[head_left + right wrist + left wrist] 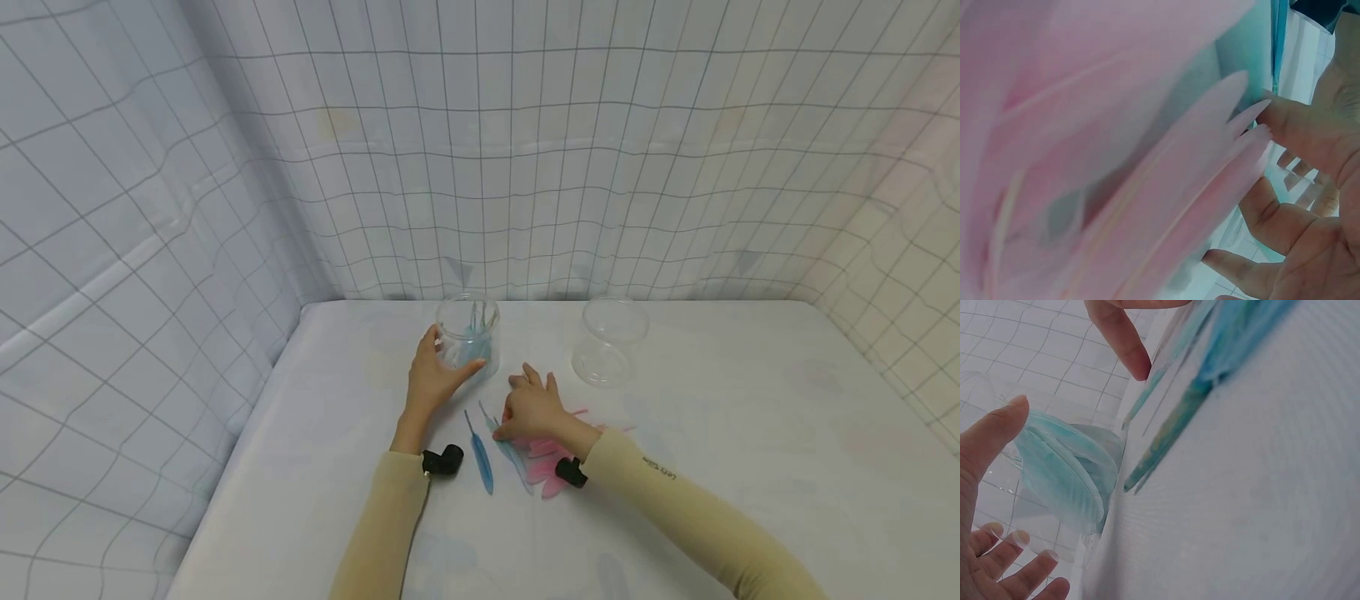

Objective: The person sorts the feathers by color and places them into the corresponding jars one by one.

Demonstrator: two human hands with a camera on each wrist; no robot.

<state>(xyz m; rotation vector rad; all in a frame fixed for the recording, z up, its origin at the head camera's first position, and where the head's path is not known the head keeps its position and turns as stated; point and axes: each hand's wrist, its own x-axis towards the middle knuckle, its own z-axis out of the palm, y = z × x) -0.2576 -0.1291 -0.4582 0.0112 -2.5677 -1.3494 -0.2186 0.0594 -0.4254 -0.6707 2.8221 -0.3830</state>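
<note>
A clear jar (491, 357) holds several light-blue feathers (472, 346). My left hand (430, 379) grips this jar from its near left, the thumb on one side and the fingers on the other. To its right, my right hand (532, 412) reaches down to the table and pinches at a light-blue feather (519, 463) with thumb and index finger; the other fingers stick out. Pink feathers hide the contact in the right wrist view. A darker blue feather (482, 467) lies left of it. Beneath the right wrist spread several pink feathers (542, 472).
Farther right on the white table (712, 433) stands a second clear jar (603, 367), with nothing visible in it. Grid-patterned white cloth (540, 183) hangs behind the table and at both sides. Each wrist carries a black camera mount (448, 460).
</note>
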